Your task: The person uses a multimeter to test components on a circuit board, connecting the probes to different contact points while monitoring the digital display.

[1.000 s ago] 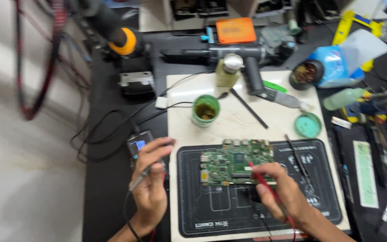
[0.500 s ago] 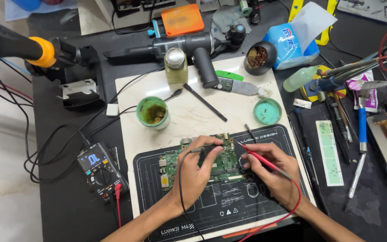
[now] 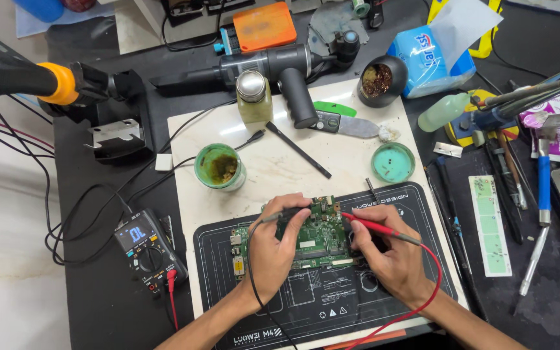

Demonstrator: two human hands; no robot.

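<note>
A green circuit board lies on a black work mat near the bench's front. My left hand rests on the board's left part and grips a black test probe, tip pointing right. My right hand grips a red test probe, tip touching the board's upper right edge. Red and black leads run from the probes toward a dark multimeter on the left, its screen lit.
A green open jar, its teal lid, a small metal-capped bottle and a black handheld blower sit behind the mat. Tools lie along the right. Cables trail on the left.
The view has swung so the bench sits more centred. My left hand came off the multimeter onto the board with the black probe. Both probes now hold steady on the board.
</note>
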